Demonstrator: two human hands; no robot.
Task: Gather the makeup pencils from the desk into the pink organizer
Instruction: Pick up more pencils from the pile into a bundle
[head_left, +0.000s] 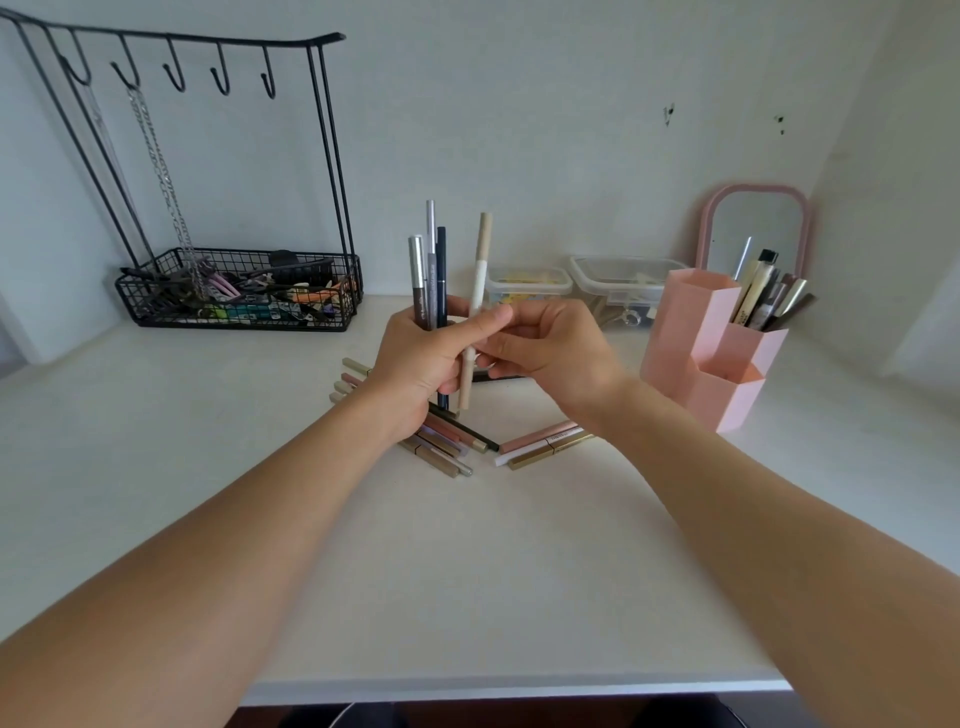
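Judging from the head view, the task is partly done. A bundle of upright pencils (430, 275) is gripped in the left hand (421, 364), while a beige-and-white pencil (478, 291) is pinched by the right hand (550, 348) beside that bundle, above the surface (467, 571). Several pencils are already stood in the pink organizer (711, 353) at the right. More loose pencils (447, 441) are left lying under the hands, and a smaller group (545, 444) is seen nearer the organizer.

Soft even daylight – faint shadows, wide-angle bending at edges, slight blur.
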